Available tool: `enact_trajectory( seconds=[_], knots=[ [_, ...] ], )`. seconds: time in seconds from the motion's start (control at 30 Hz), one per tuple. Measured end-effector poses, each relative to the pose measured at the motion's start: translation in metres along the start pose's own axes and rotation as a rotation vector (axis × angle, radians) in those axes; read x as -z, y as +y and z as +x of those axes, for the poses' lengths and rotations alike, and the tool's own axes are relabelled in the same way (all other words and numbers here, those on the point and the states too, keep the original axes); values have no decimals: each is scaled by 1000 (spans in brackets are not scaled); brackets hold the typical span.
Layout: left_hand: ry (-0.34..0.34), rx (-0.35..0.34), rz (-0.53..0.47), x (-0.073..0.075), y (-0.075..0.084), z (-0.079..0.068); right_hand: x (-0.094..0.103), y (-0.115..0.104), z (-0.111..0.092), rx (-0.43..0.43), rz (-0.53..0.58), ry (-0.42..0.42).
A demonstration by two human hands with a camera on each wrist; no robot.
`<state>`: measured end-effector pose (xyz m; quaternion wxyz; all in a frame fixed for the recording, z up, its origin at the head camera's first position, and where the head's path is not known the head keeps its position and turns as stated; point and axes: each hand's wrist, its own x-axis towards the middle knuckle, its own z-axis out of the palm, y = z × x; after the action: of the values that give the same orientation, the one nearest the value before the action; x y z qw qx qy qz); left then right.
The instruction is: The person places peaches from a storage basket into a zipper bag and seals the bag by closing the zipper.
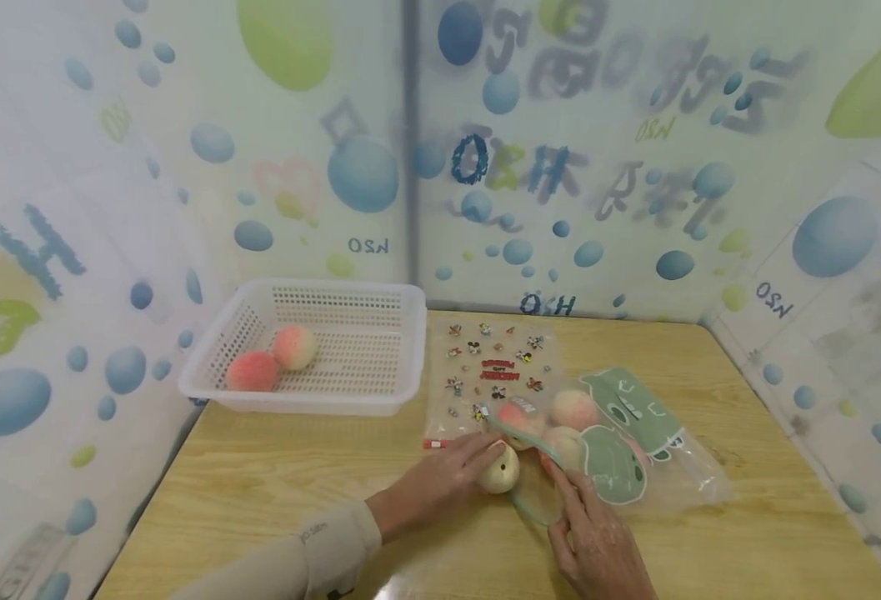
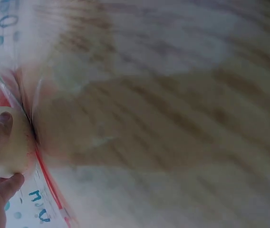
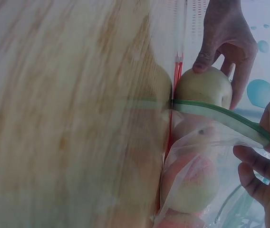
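Note:
My left hand (image 1: 440, 482) holds a pale peach (image 1: 500, 472) at the mouth of a clear zip bag (image 1: 638, 417) printed with green cartoon figures. In the left wrist view, its thumb and a finger curl round the peach (image 2: 12, 145). My right hand (image 1: 598, 537) pinches the bag's green zip edge (image 3: 211, 110), keeping the mouth apart. Several pink and pale peaches lie inside the bag, among them one peach (image 1: 573, 409) at the back. The bag lies flat on the wooden table.
A white perforated basket (image 1: 297, 407) stands at the back left, with a red peach (image 1: 252, 372) and a pink-yellow peach (image 1: 295, 347) in it. Another clear bag (image 1: 496, 346) with cartoon prints and a red slider lies beside it. Patterned curtains border the wooden table (image 1: 275, 483).

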<state>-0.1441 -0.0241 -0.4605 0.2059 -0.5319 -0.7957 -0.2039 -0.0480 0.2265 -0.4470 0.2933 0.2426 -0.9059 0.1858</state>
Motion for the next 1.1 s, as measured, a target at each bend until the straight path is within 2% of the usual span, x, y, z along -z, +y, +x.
enact_trajectory(
  seconds=[0.2, 0.4, 0.5, 0.7, 0.8, 0.97, 1.1],
  knots=[
    [-49, 31, -3, -4, 6, 5, 0, 1, -1, -2, 6, 4],
    [-90, 15, 107, -9, 9, 10, 2, -2, -2, -24, -5, -31],
    [-74, -21, 144, -11, 11, 14, 2, -3, -2, -27, -7, -37],
    [-15, -109, 81, -17, 20, 23, -1, -2, -2, 12, -29, 12],
    [-5, -133, 96, -20, 24, 27, -2, -2, -2, 31, -33, 24],
    [21, -123, 145, -22, 27, 30, -1, -2, -3, 12, -22, -7],
    [10, -81, 189, -21, 27, 28, -1, -3, -1, 24, -29, -14]
  ],
)
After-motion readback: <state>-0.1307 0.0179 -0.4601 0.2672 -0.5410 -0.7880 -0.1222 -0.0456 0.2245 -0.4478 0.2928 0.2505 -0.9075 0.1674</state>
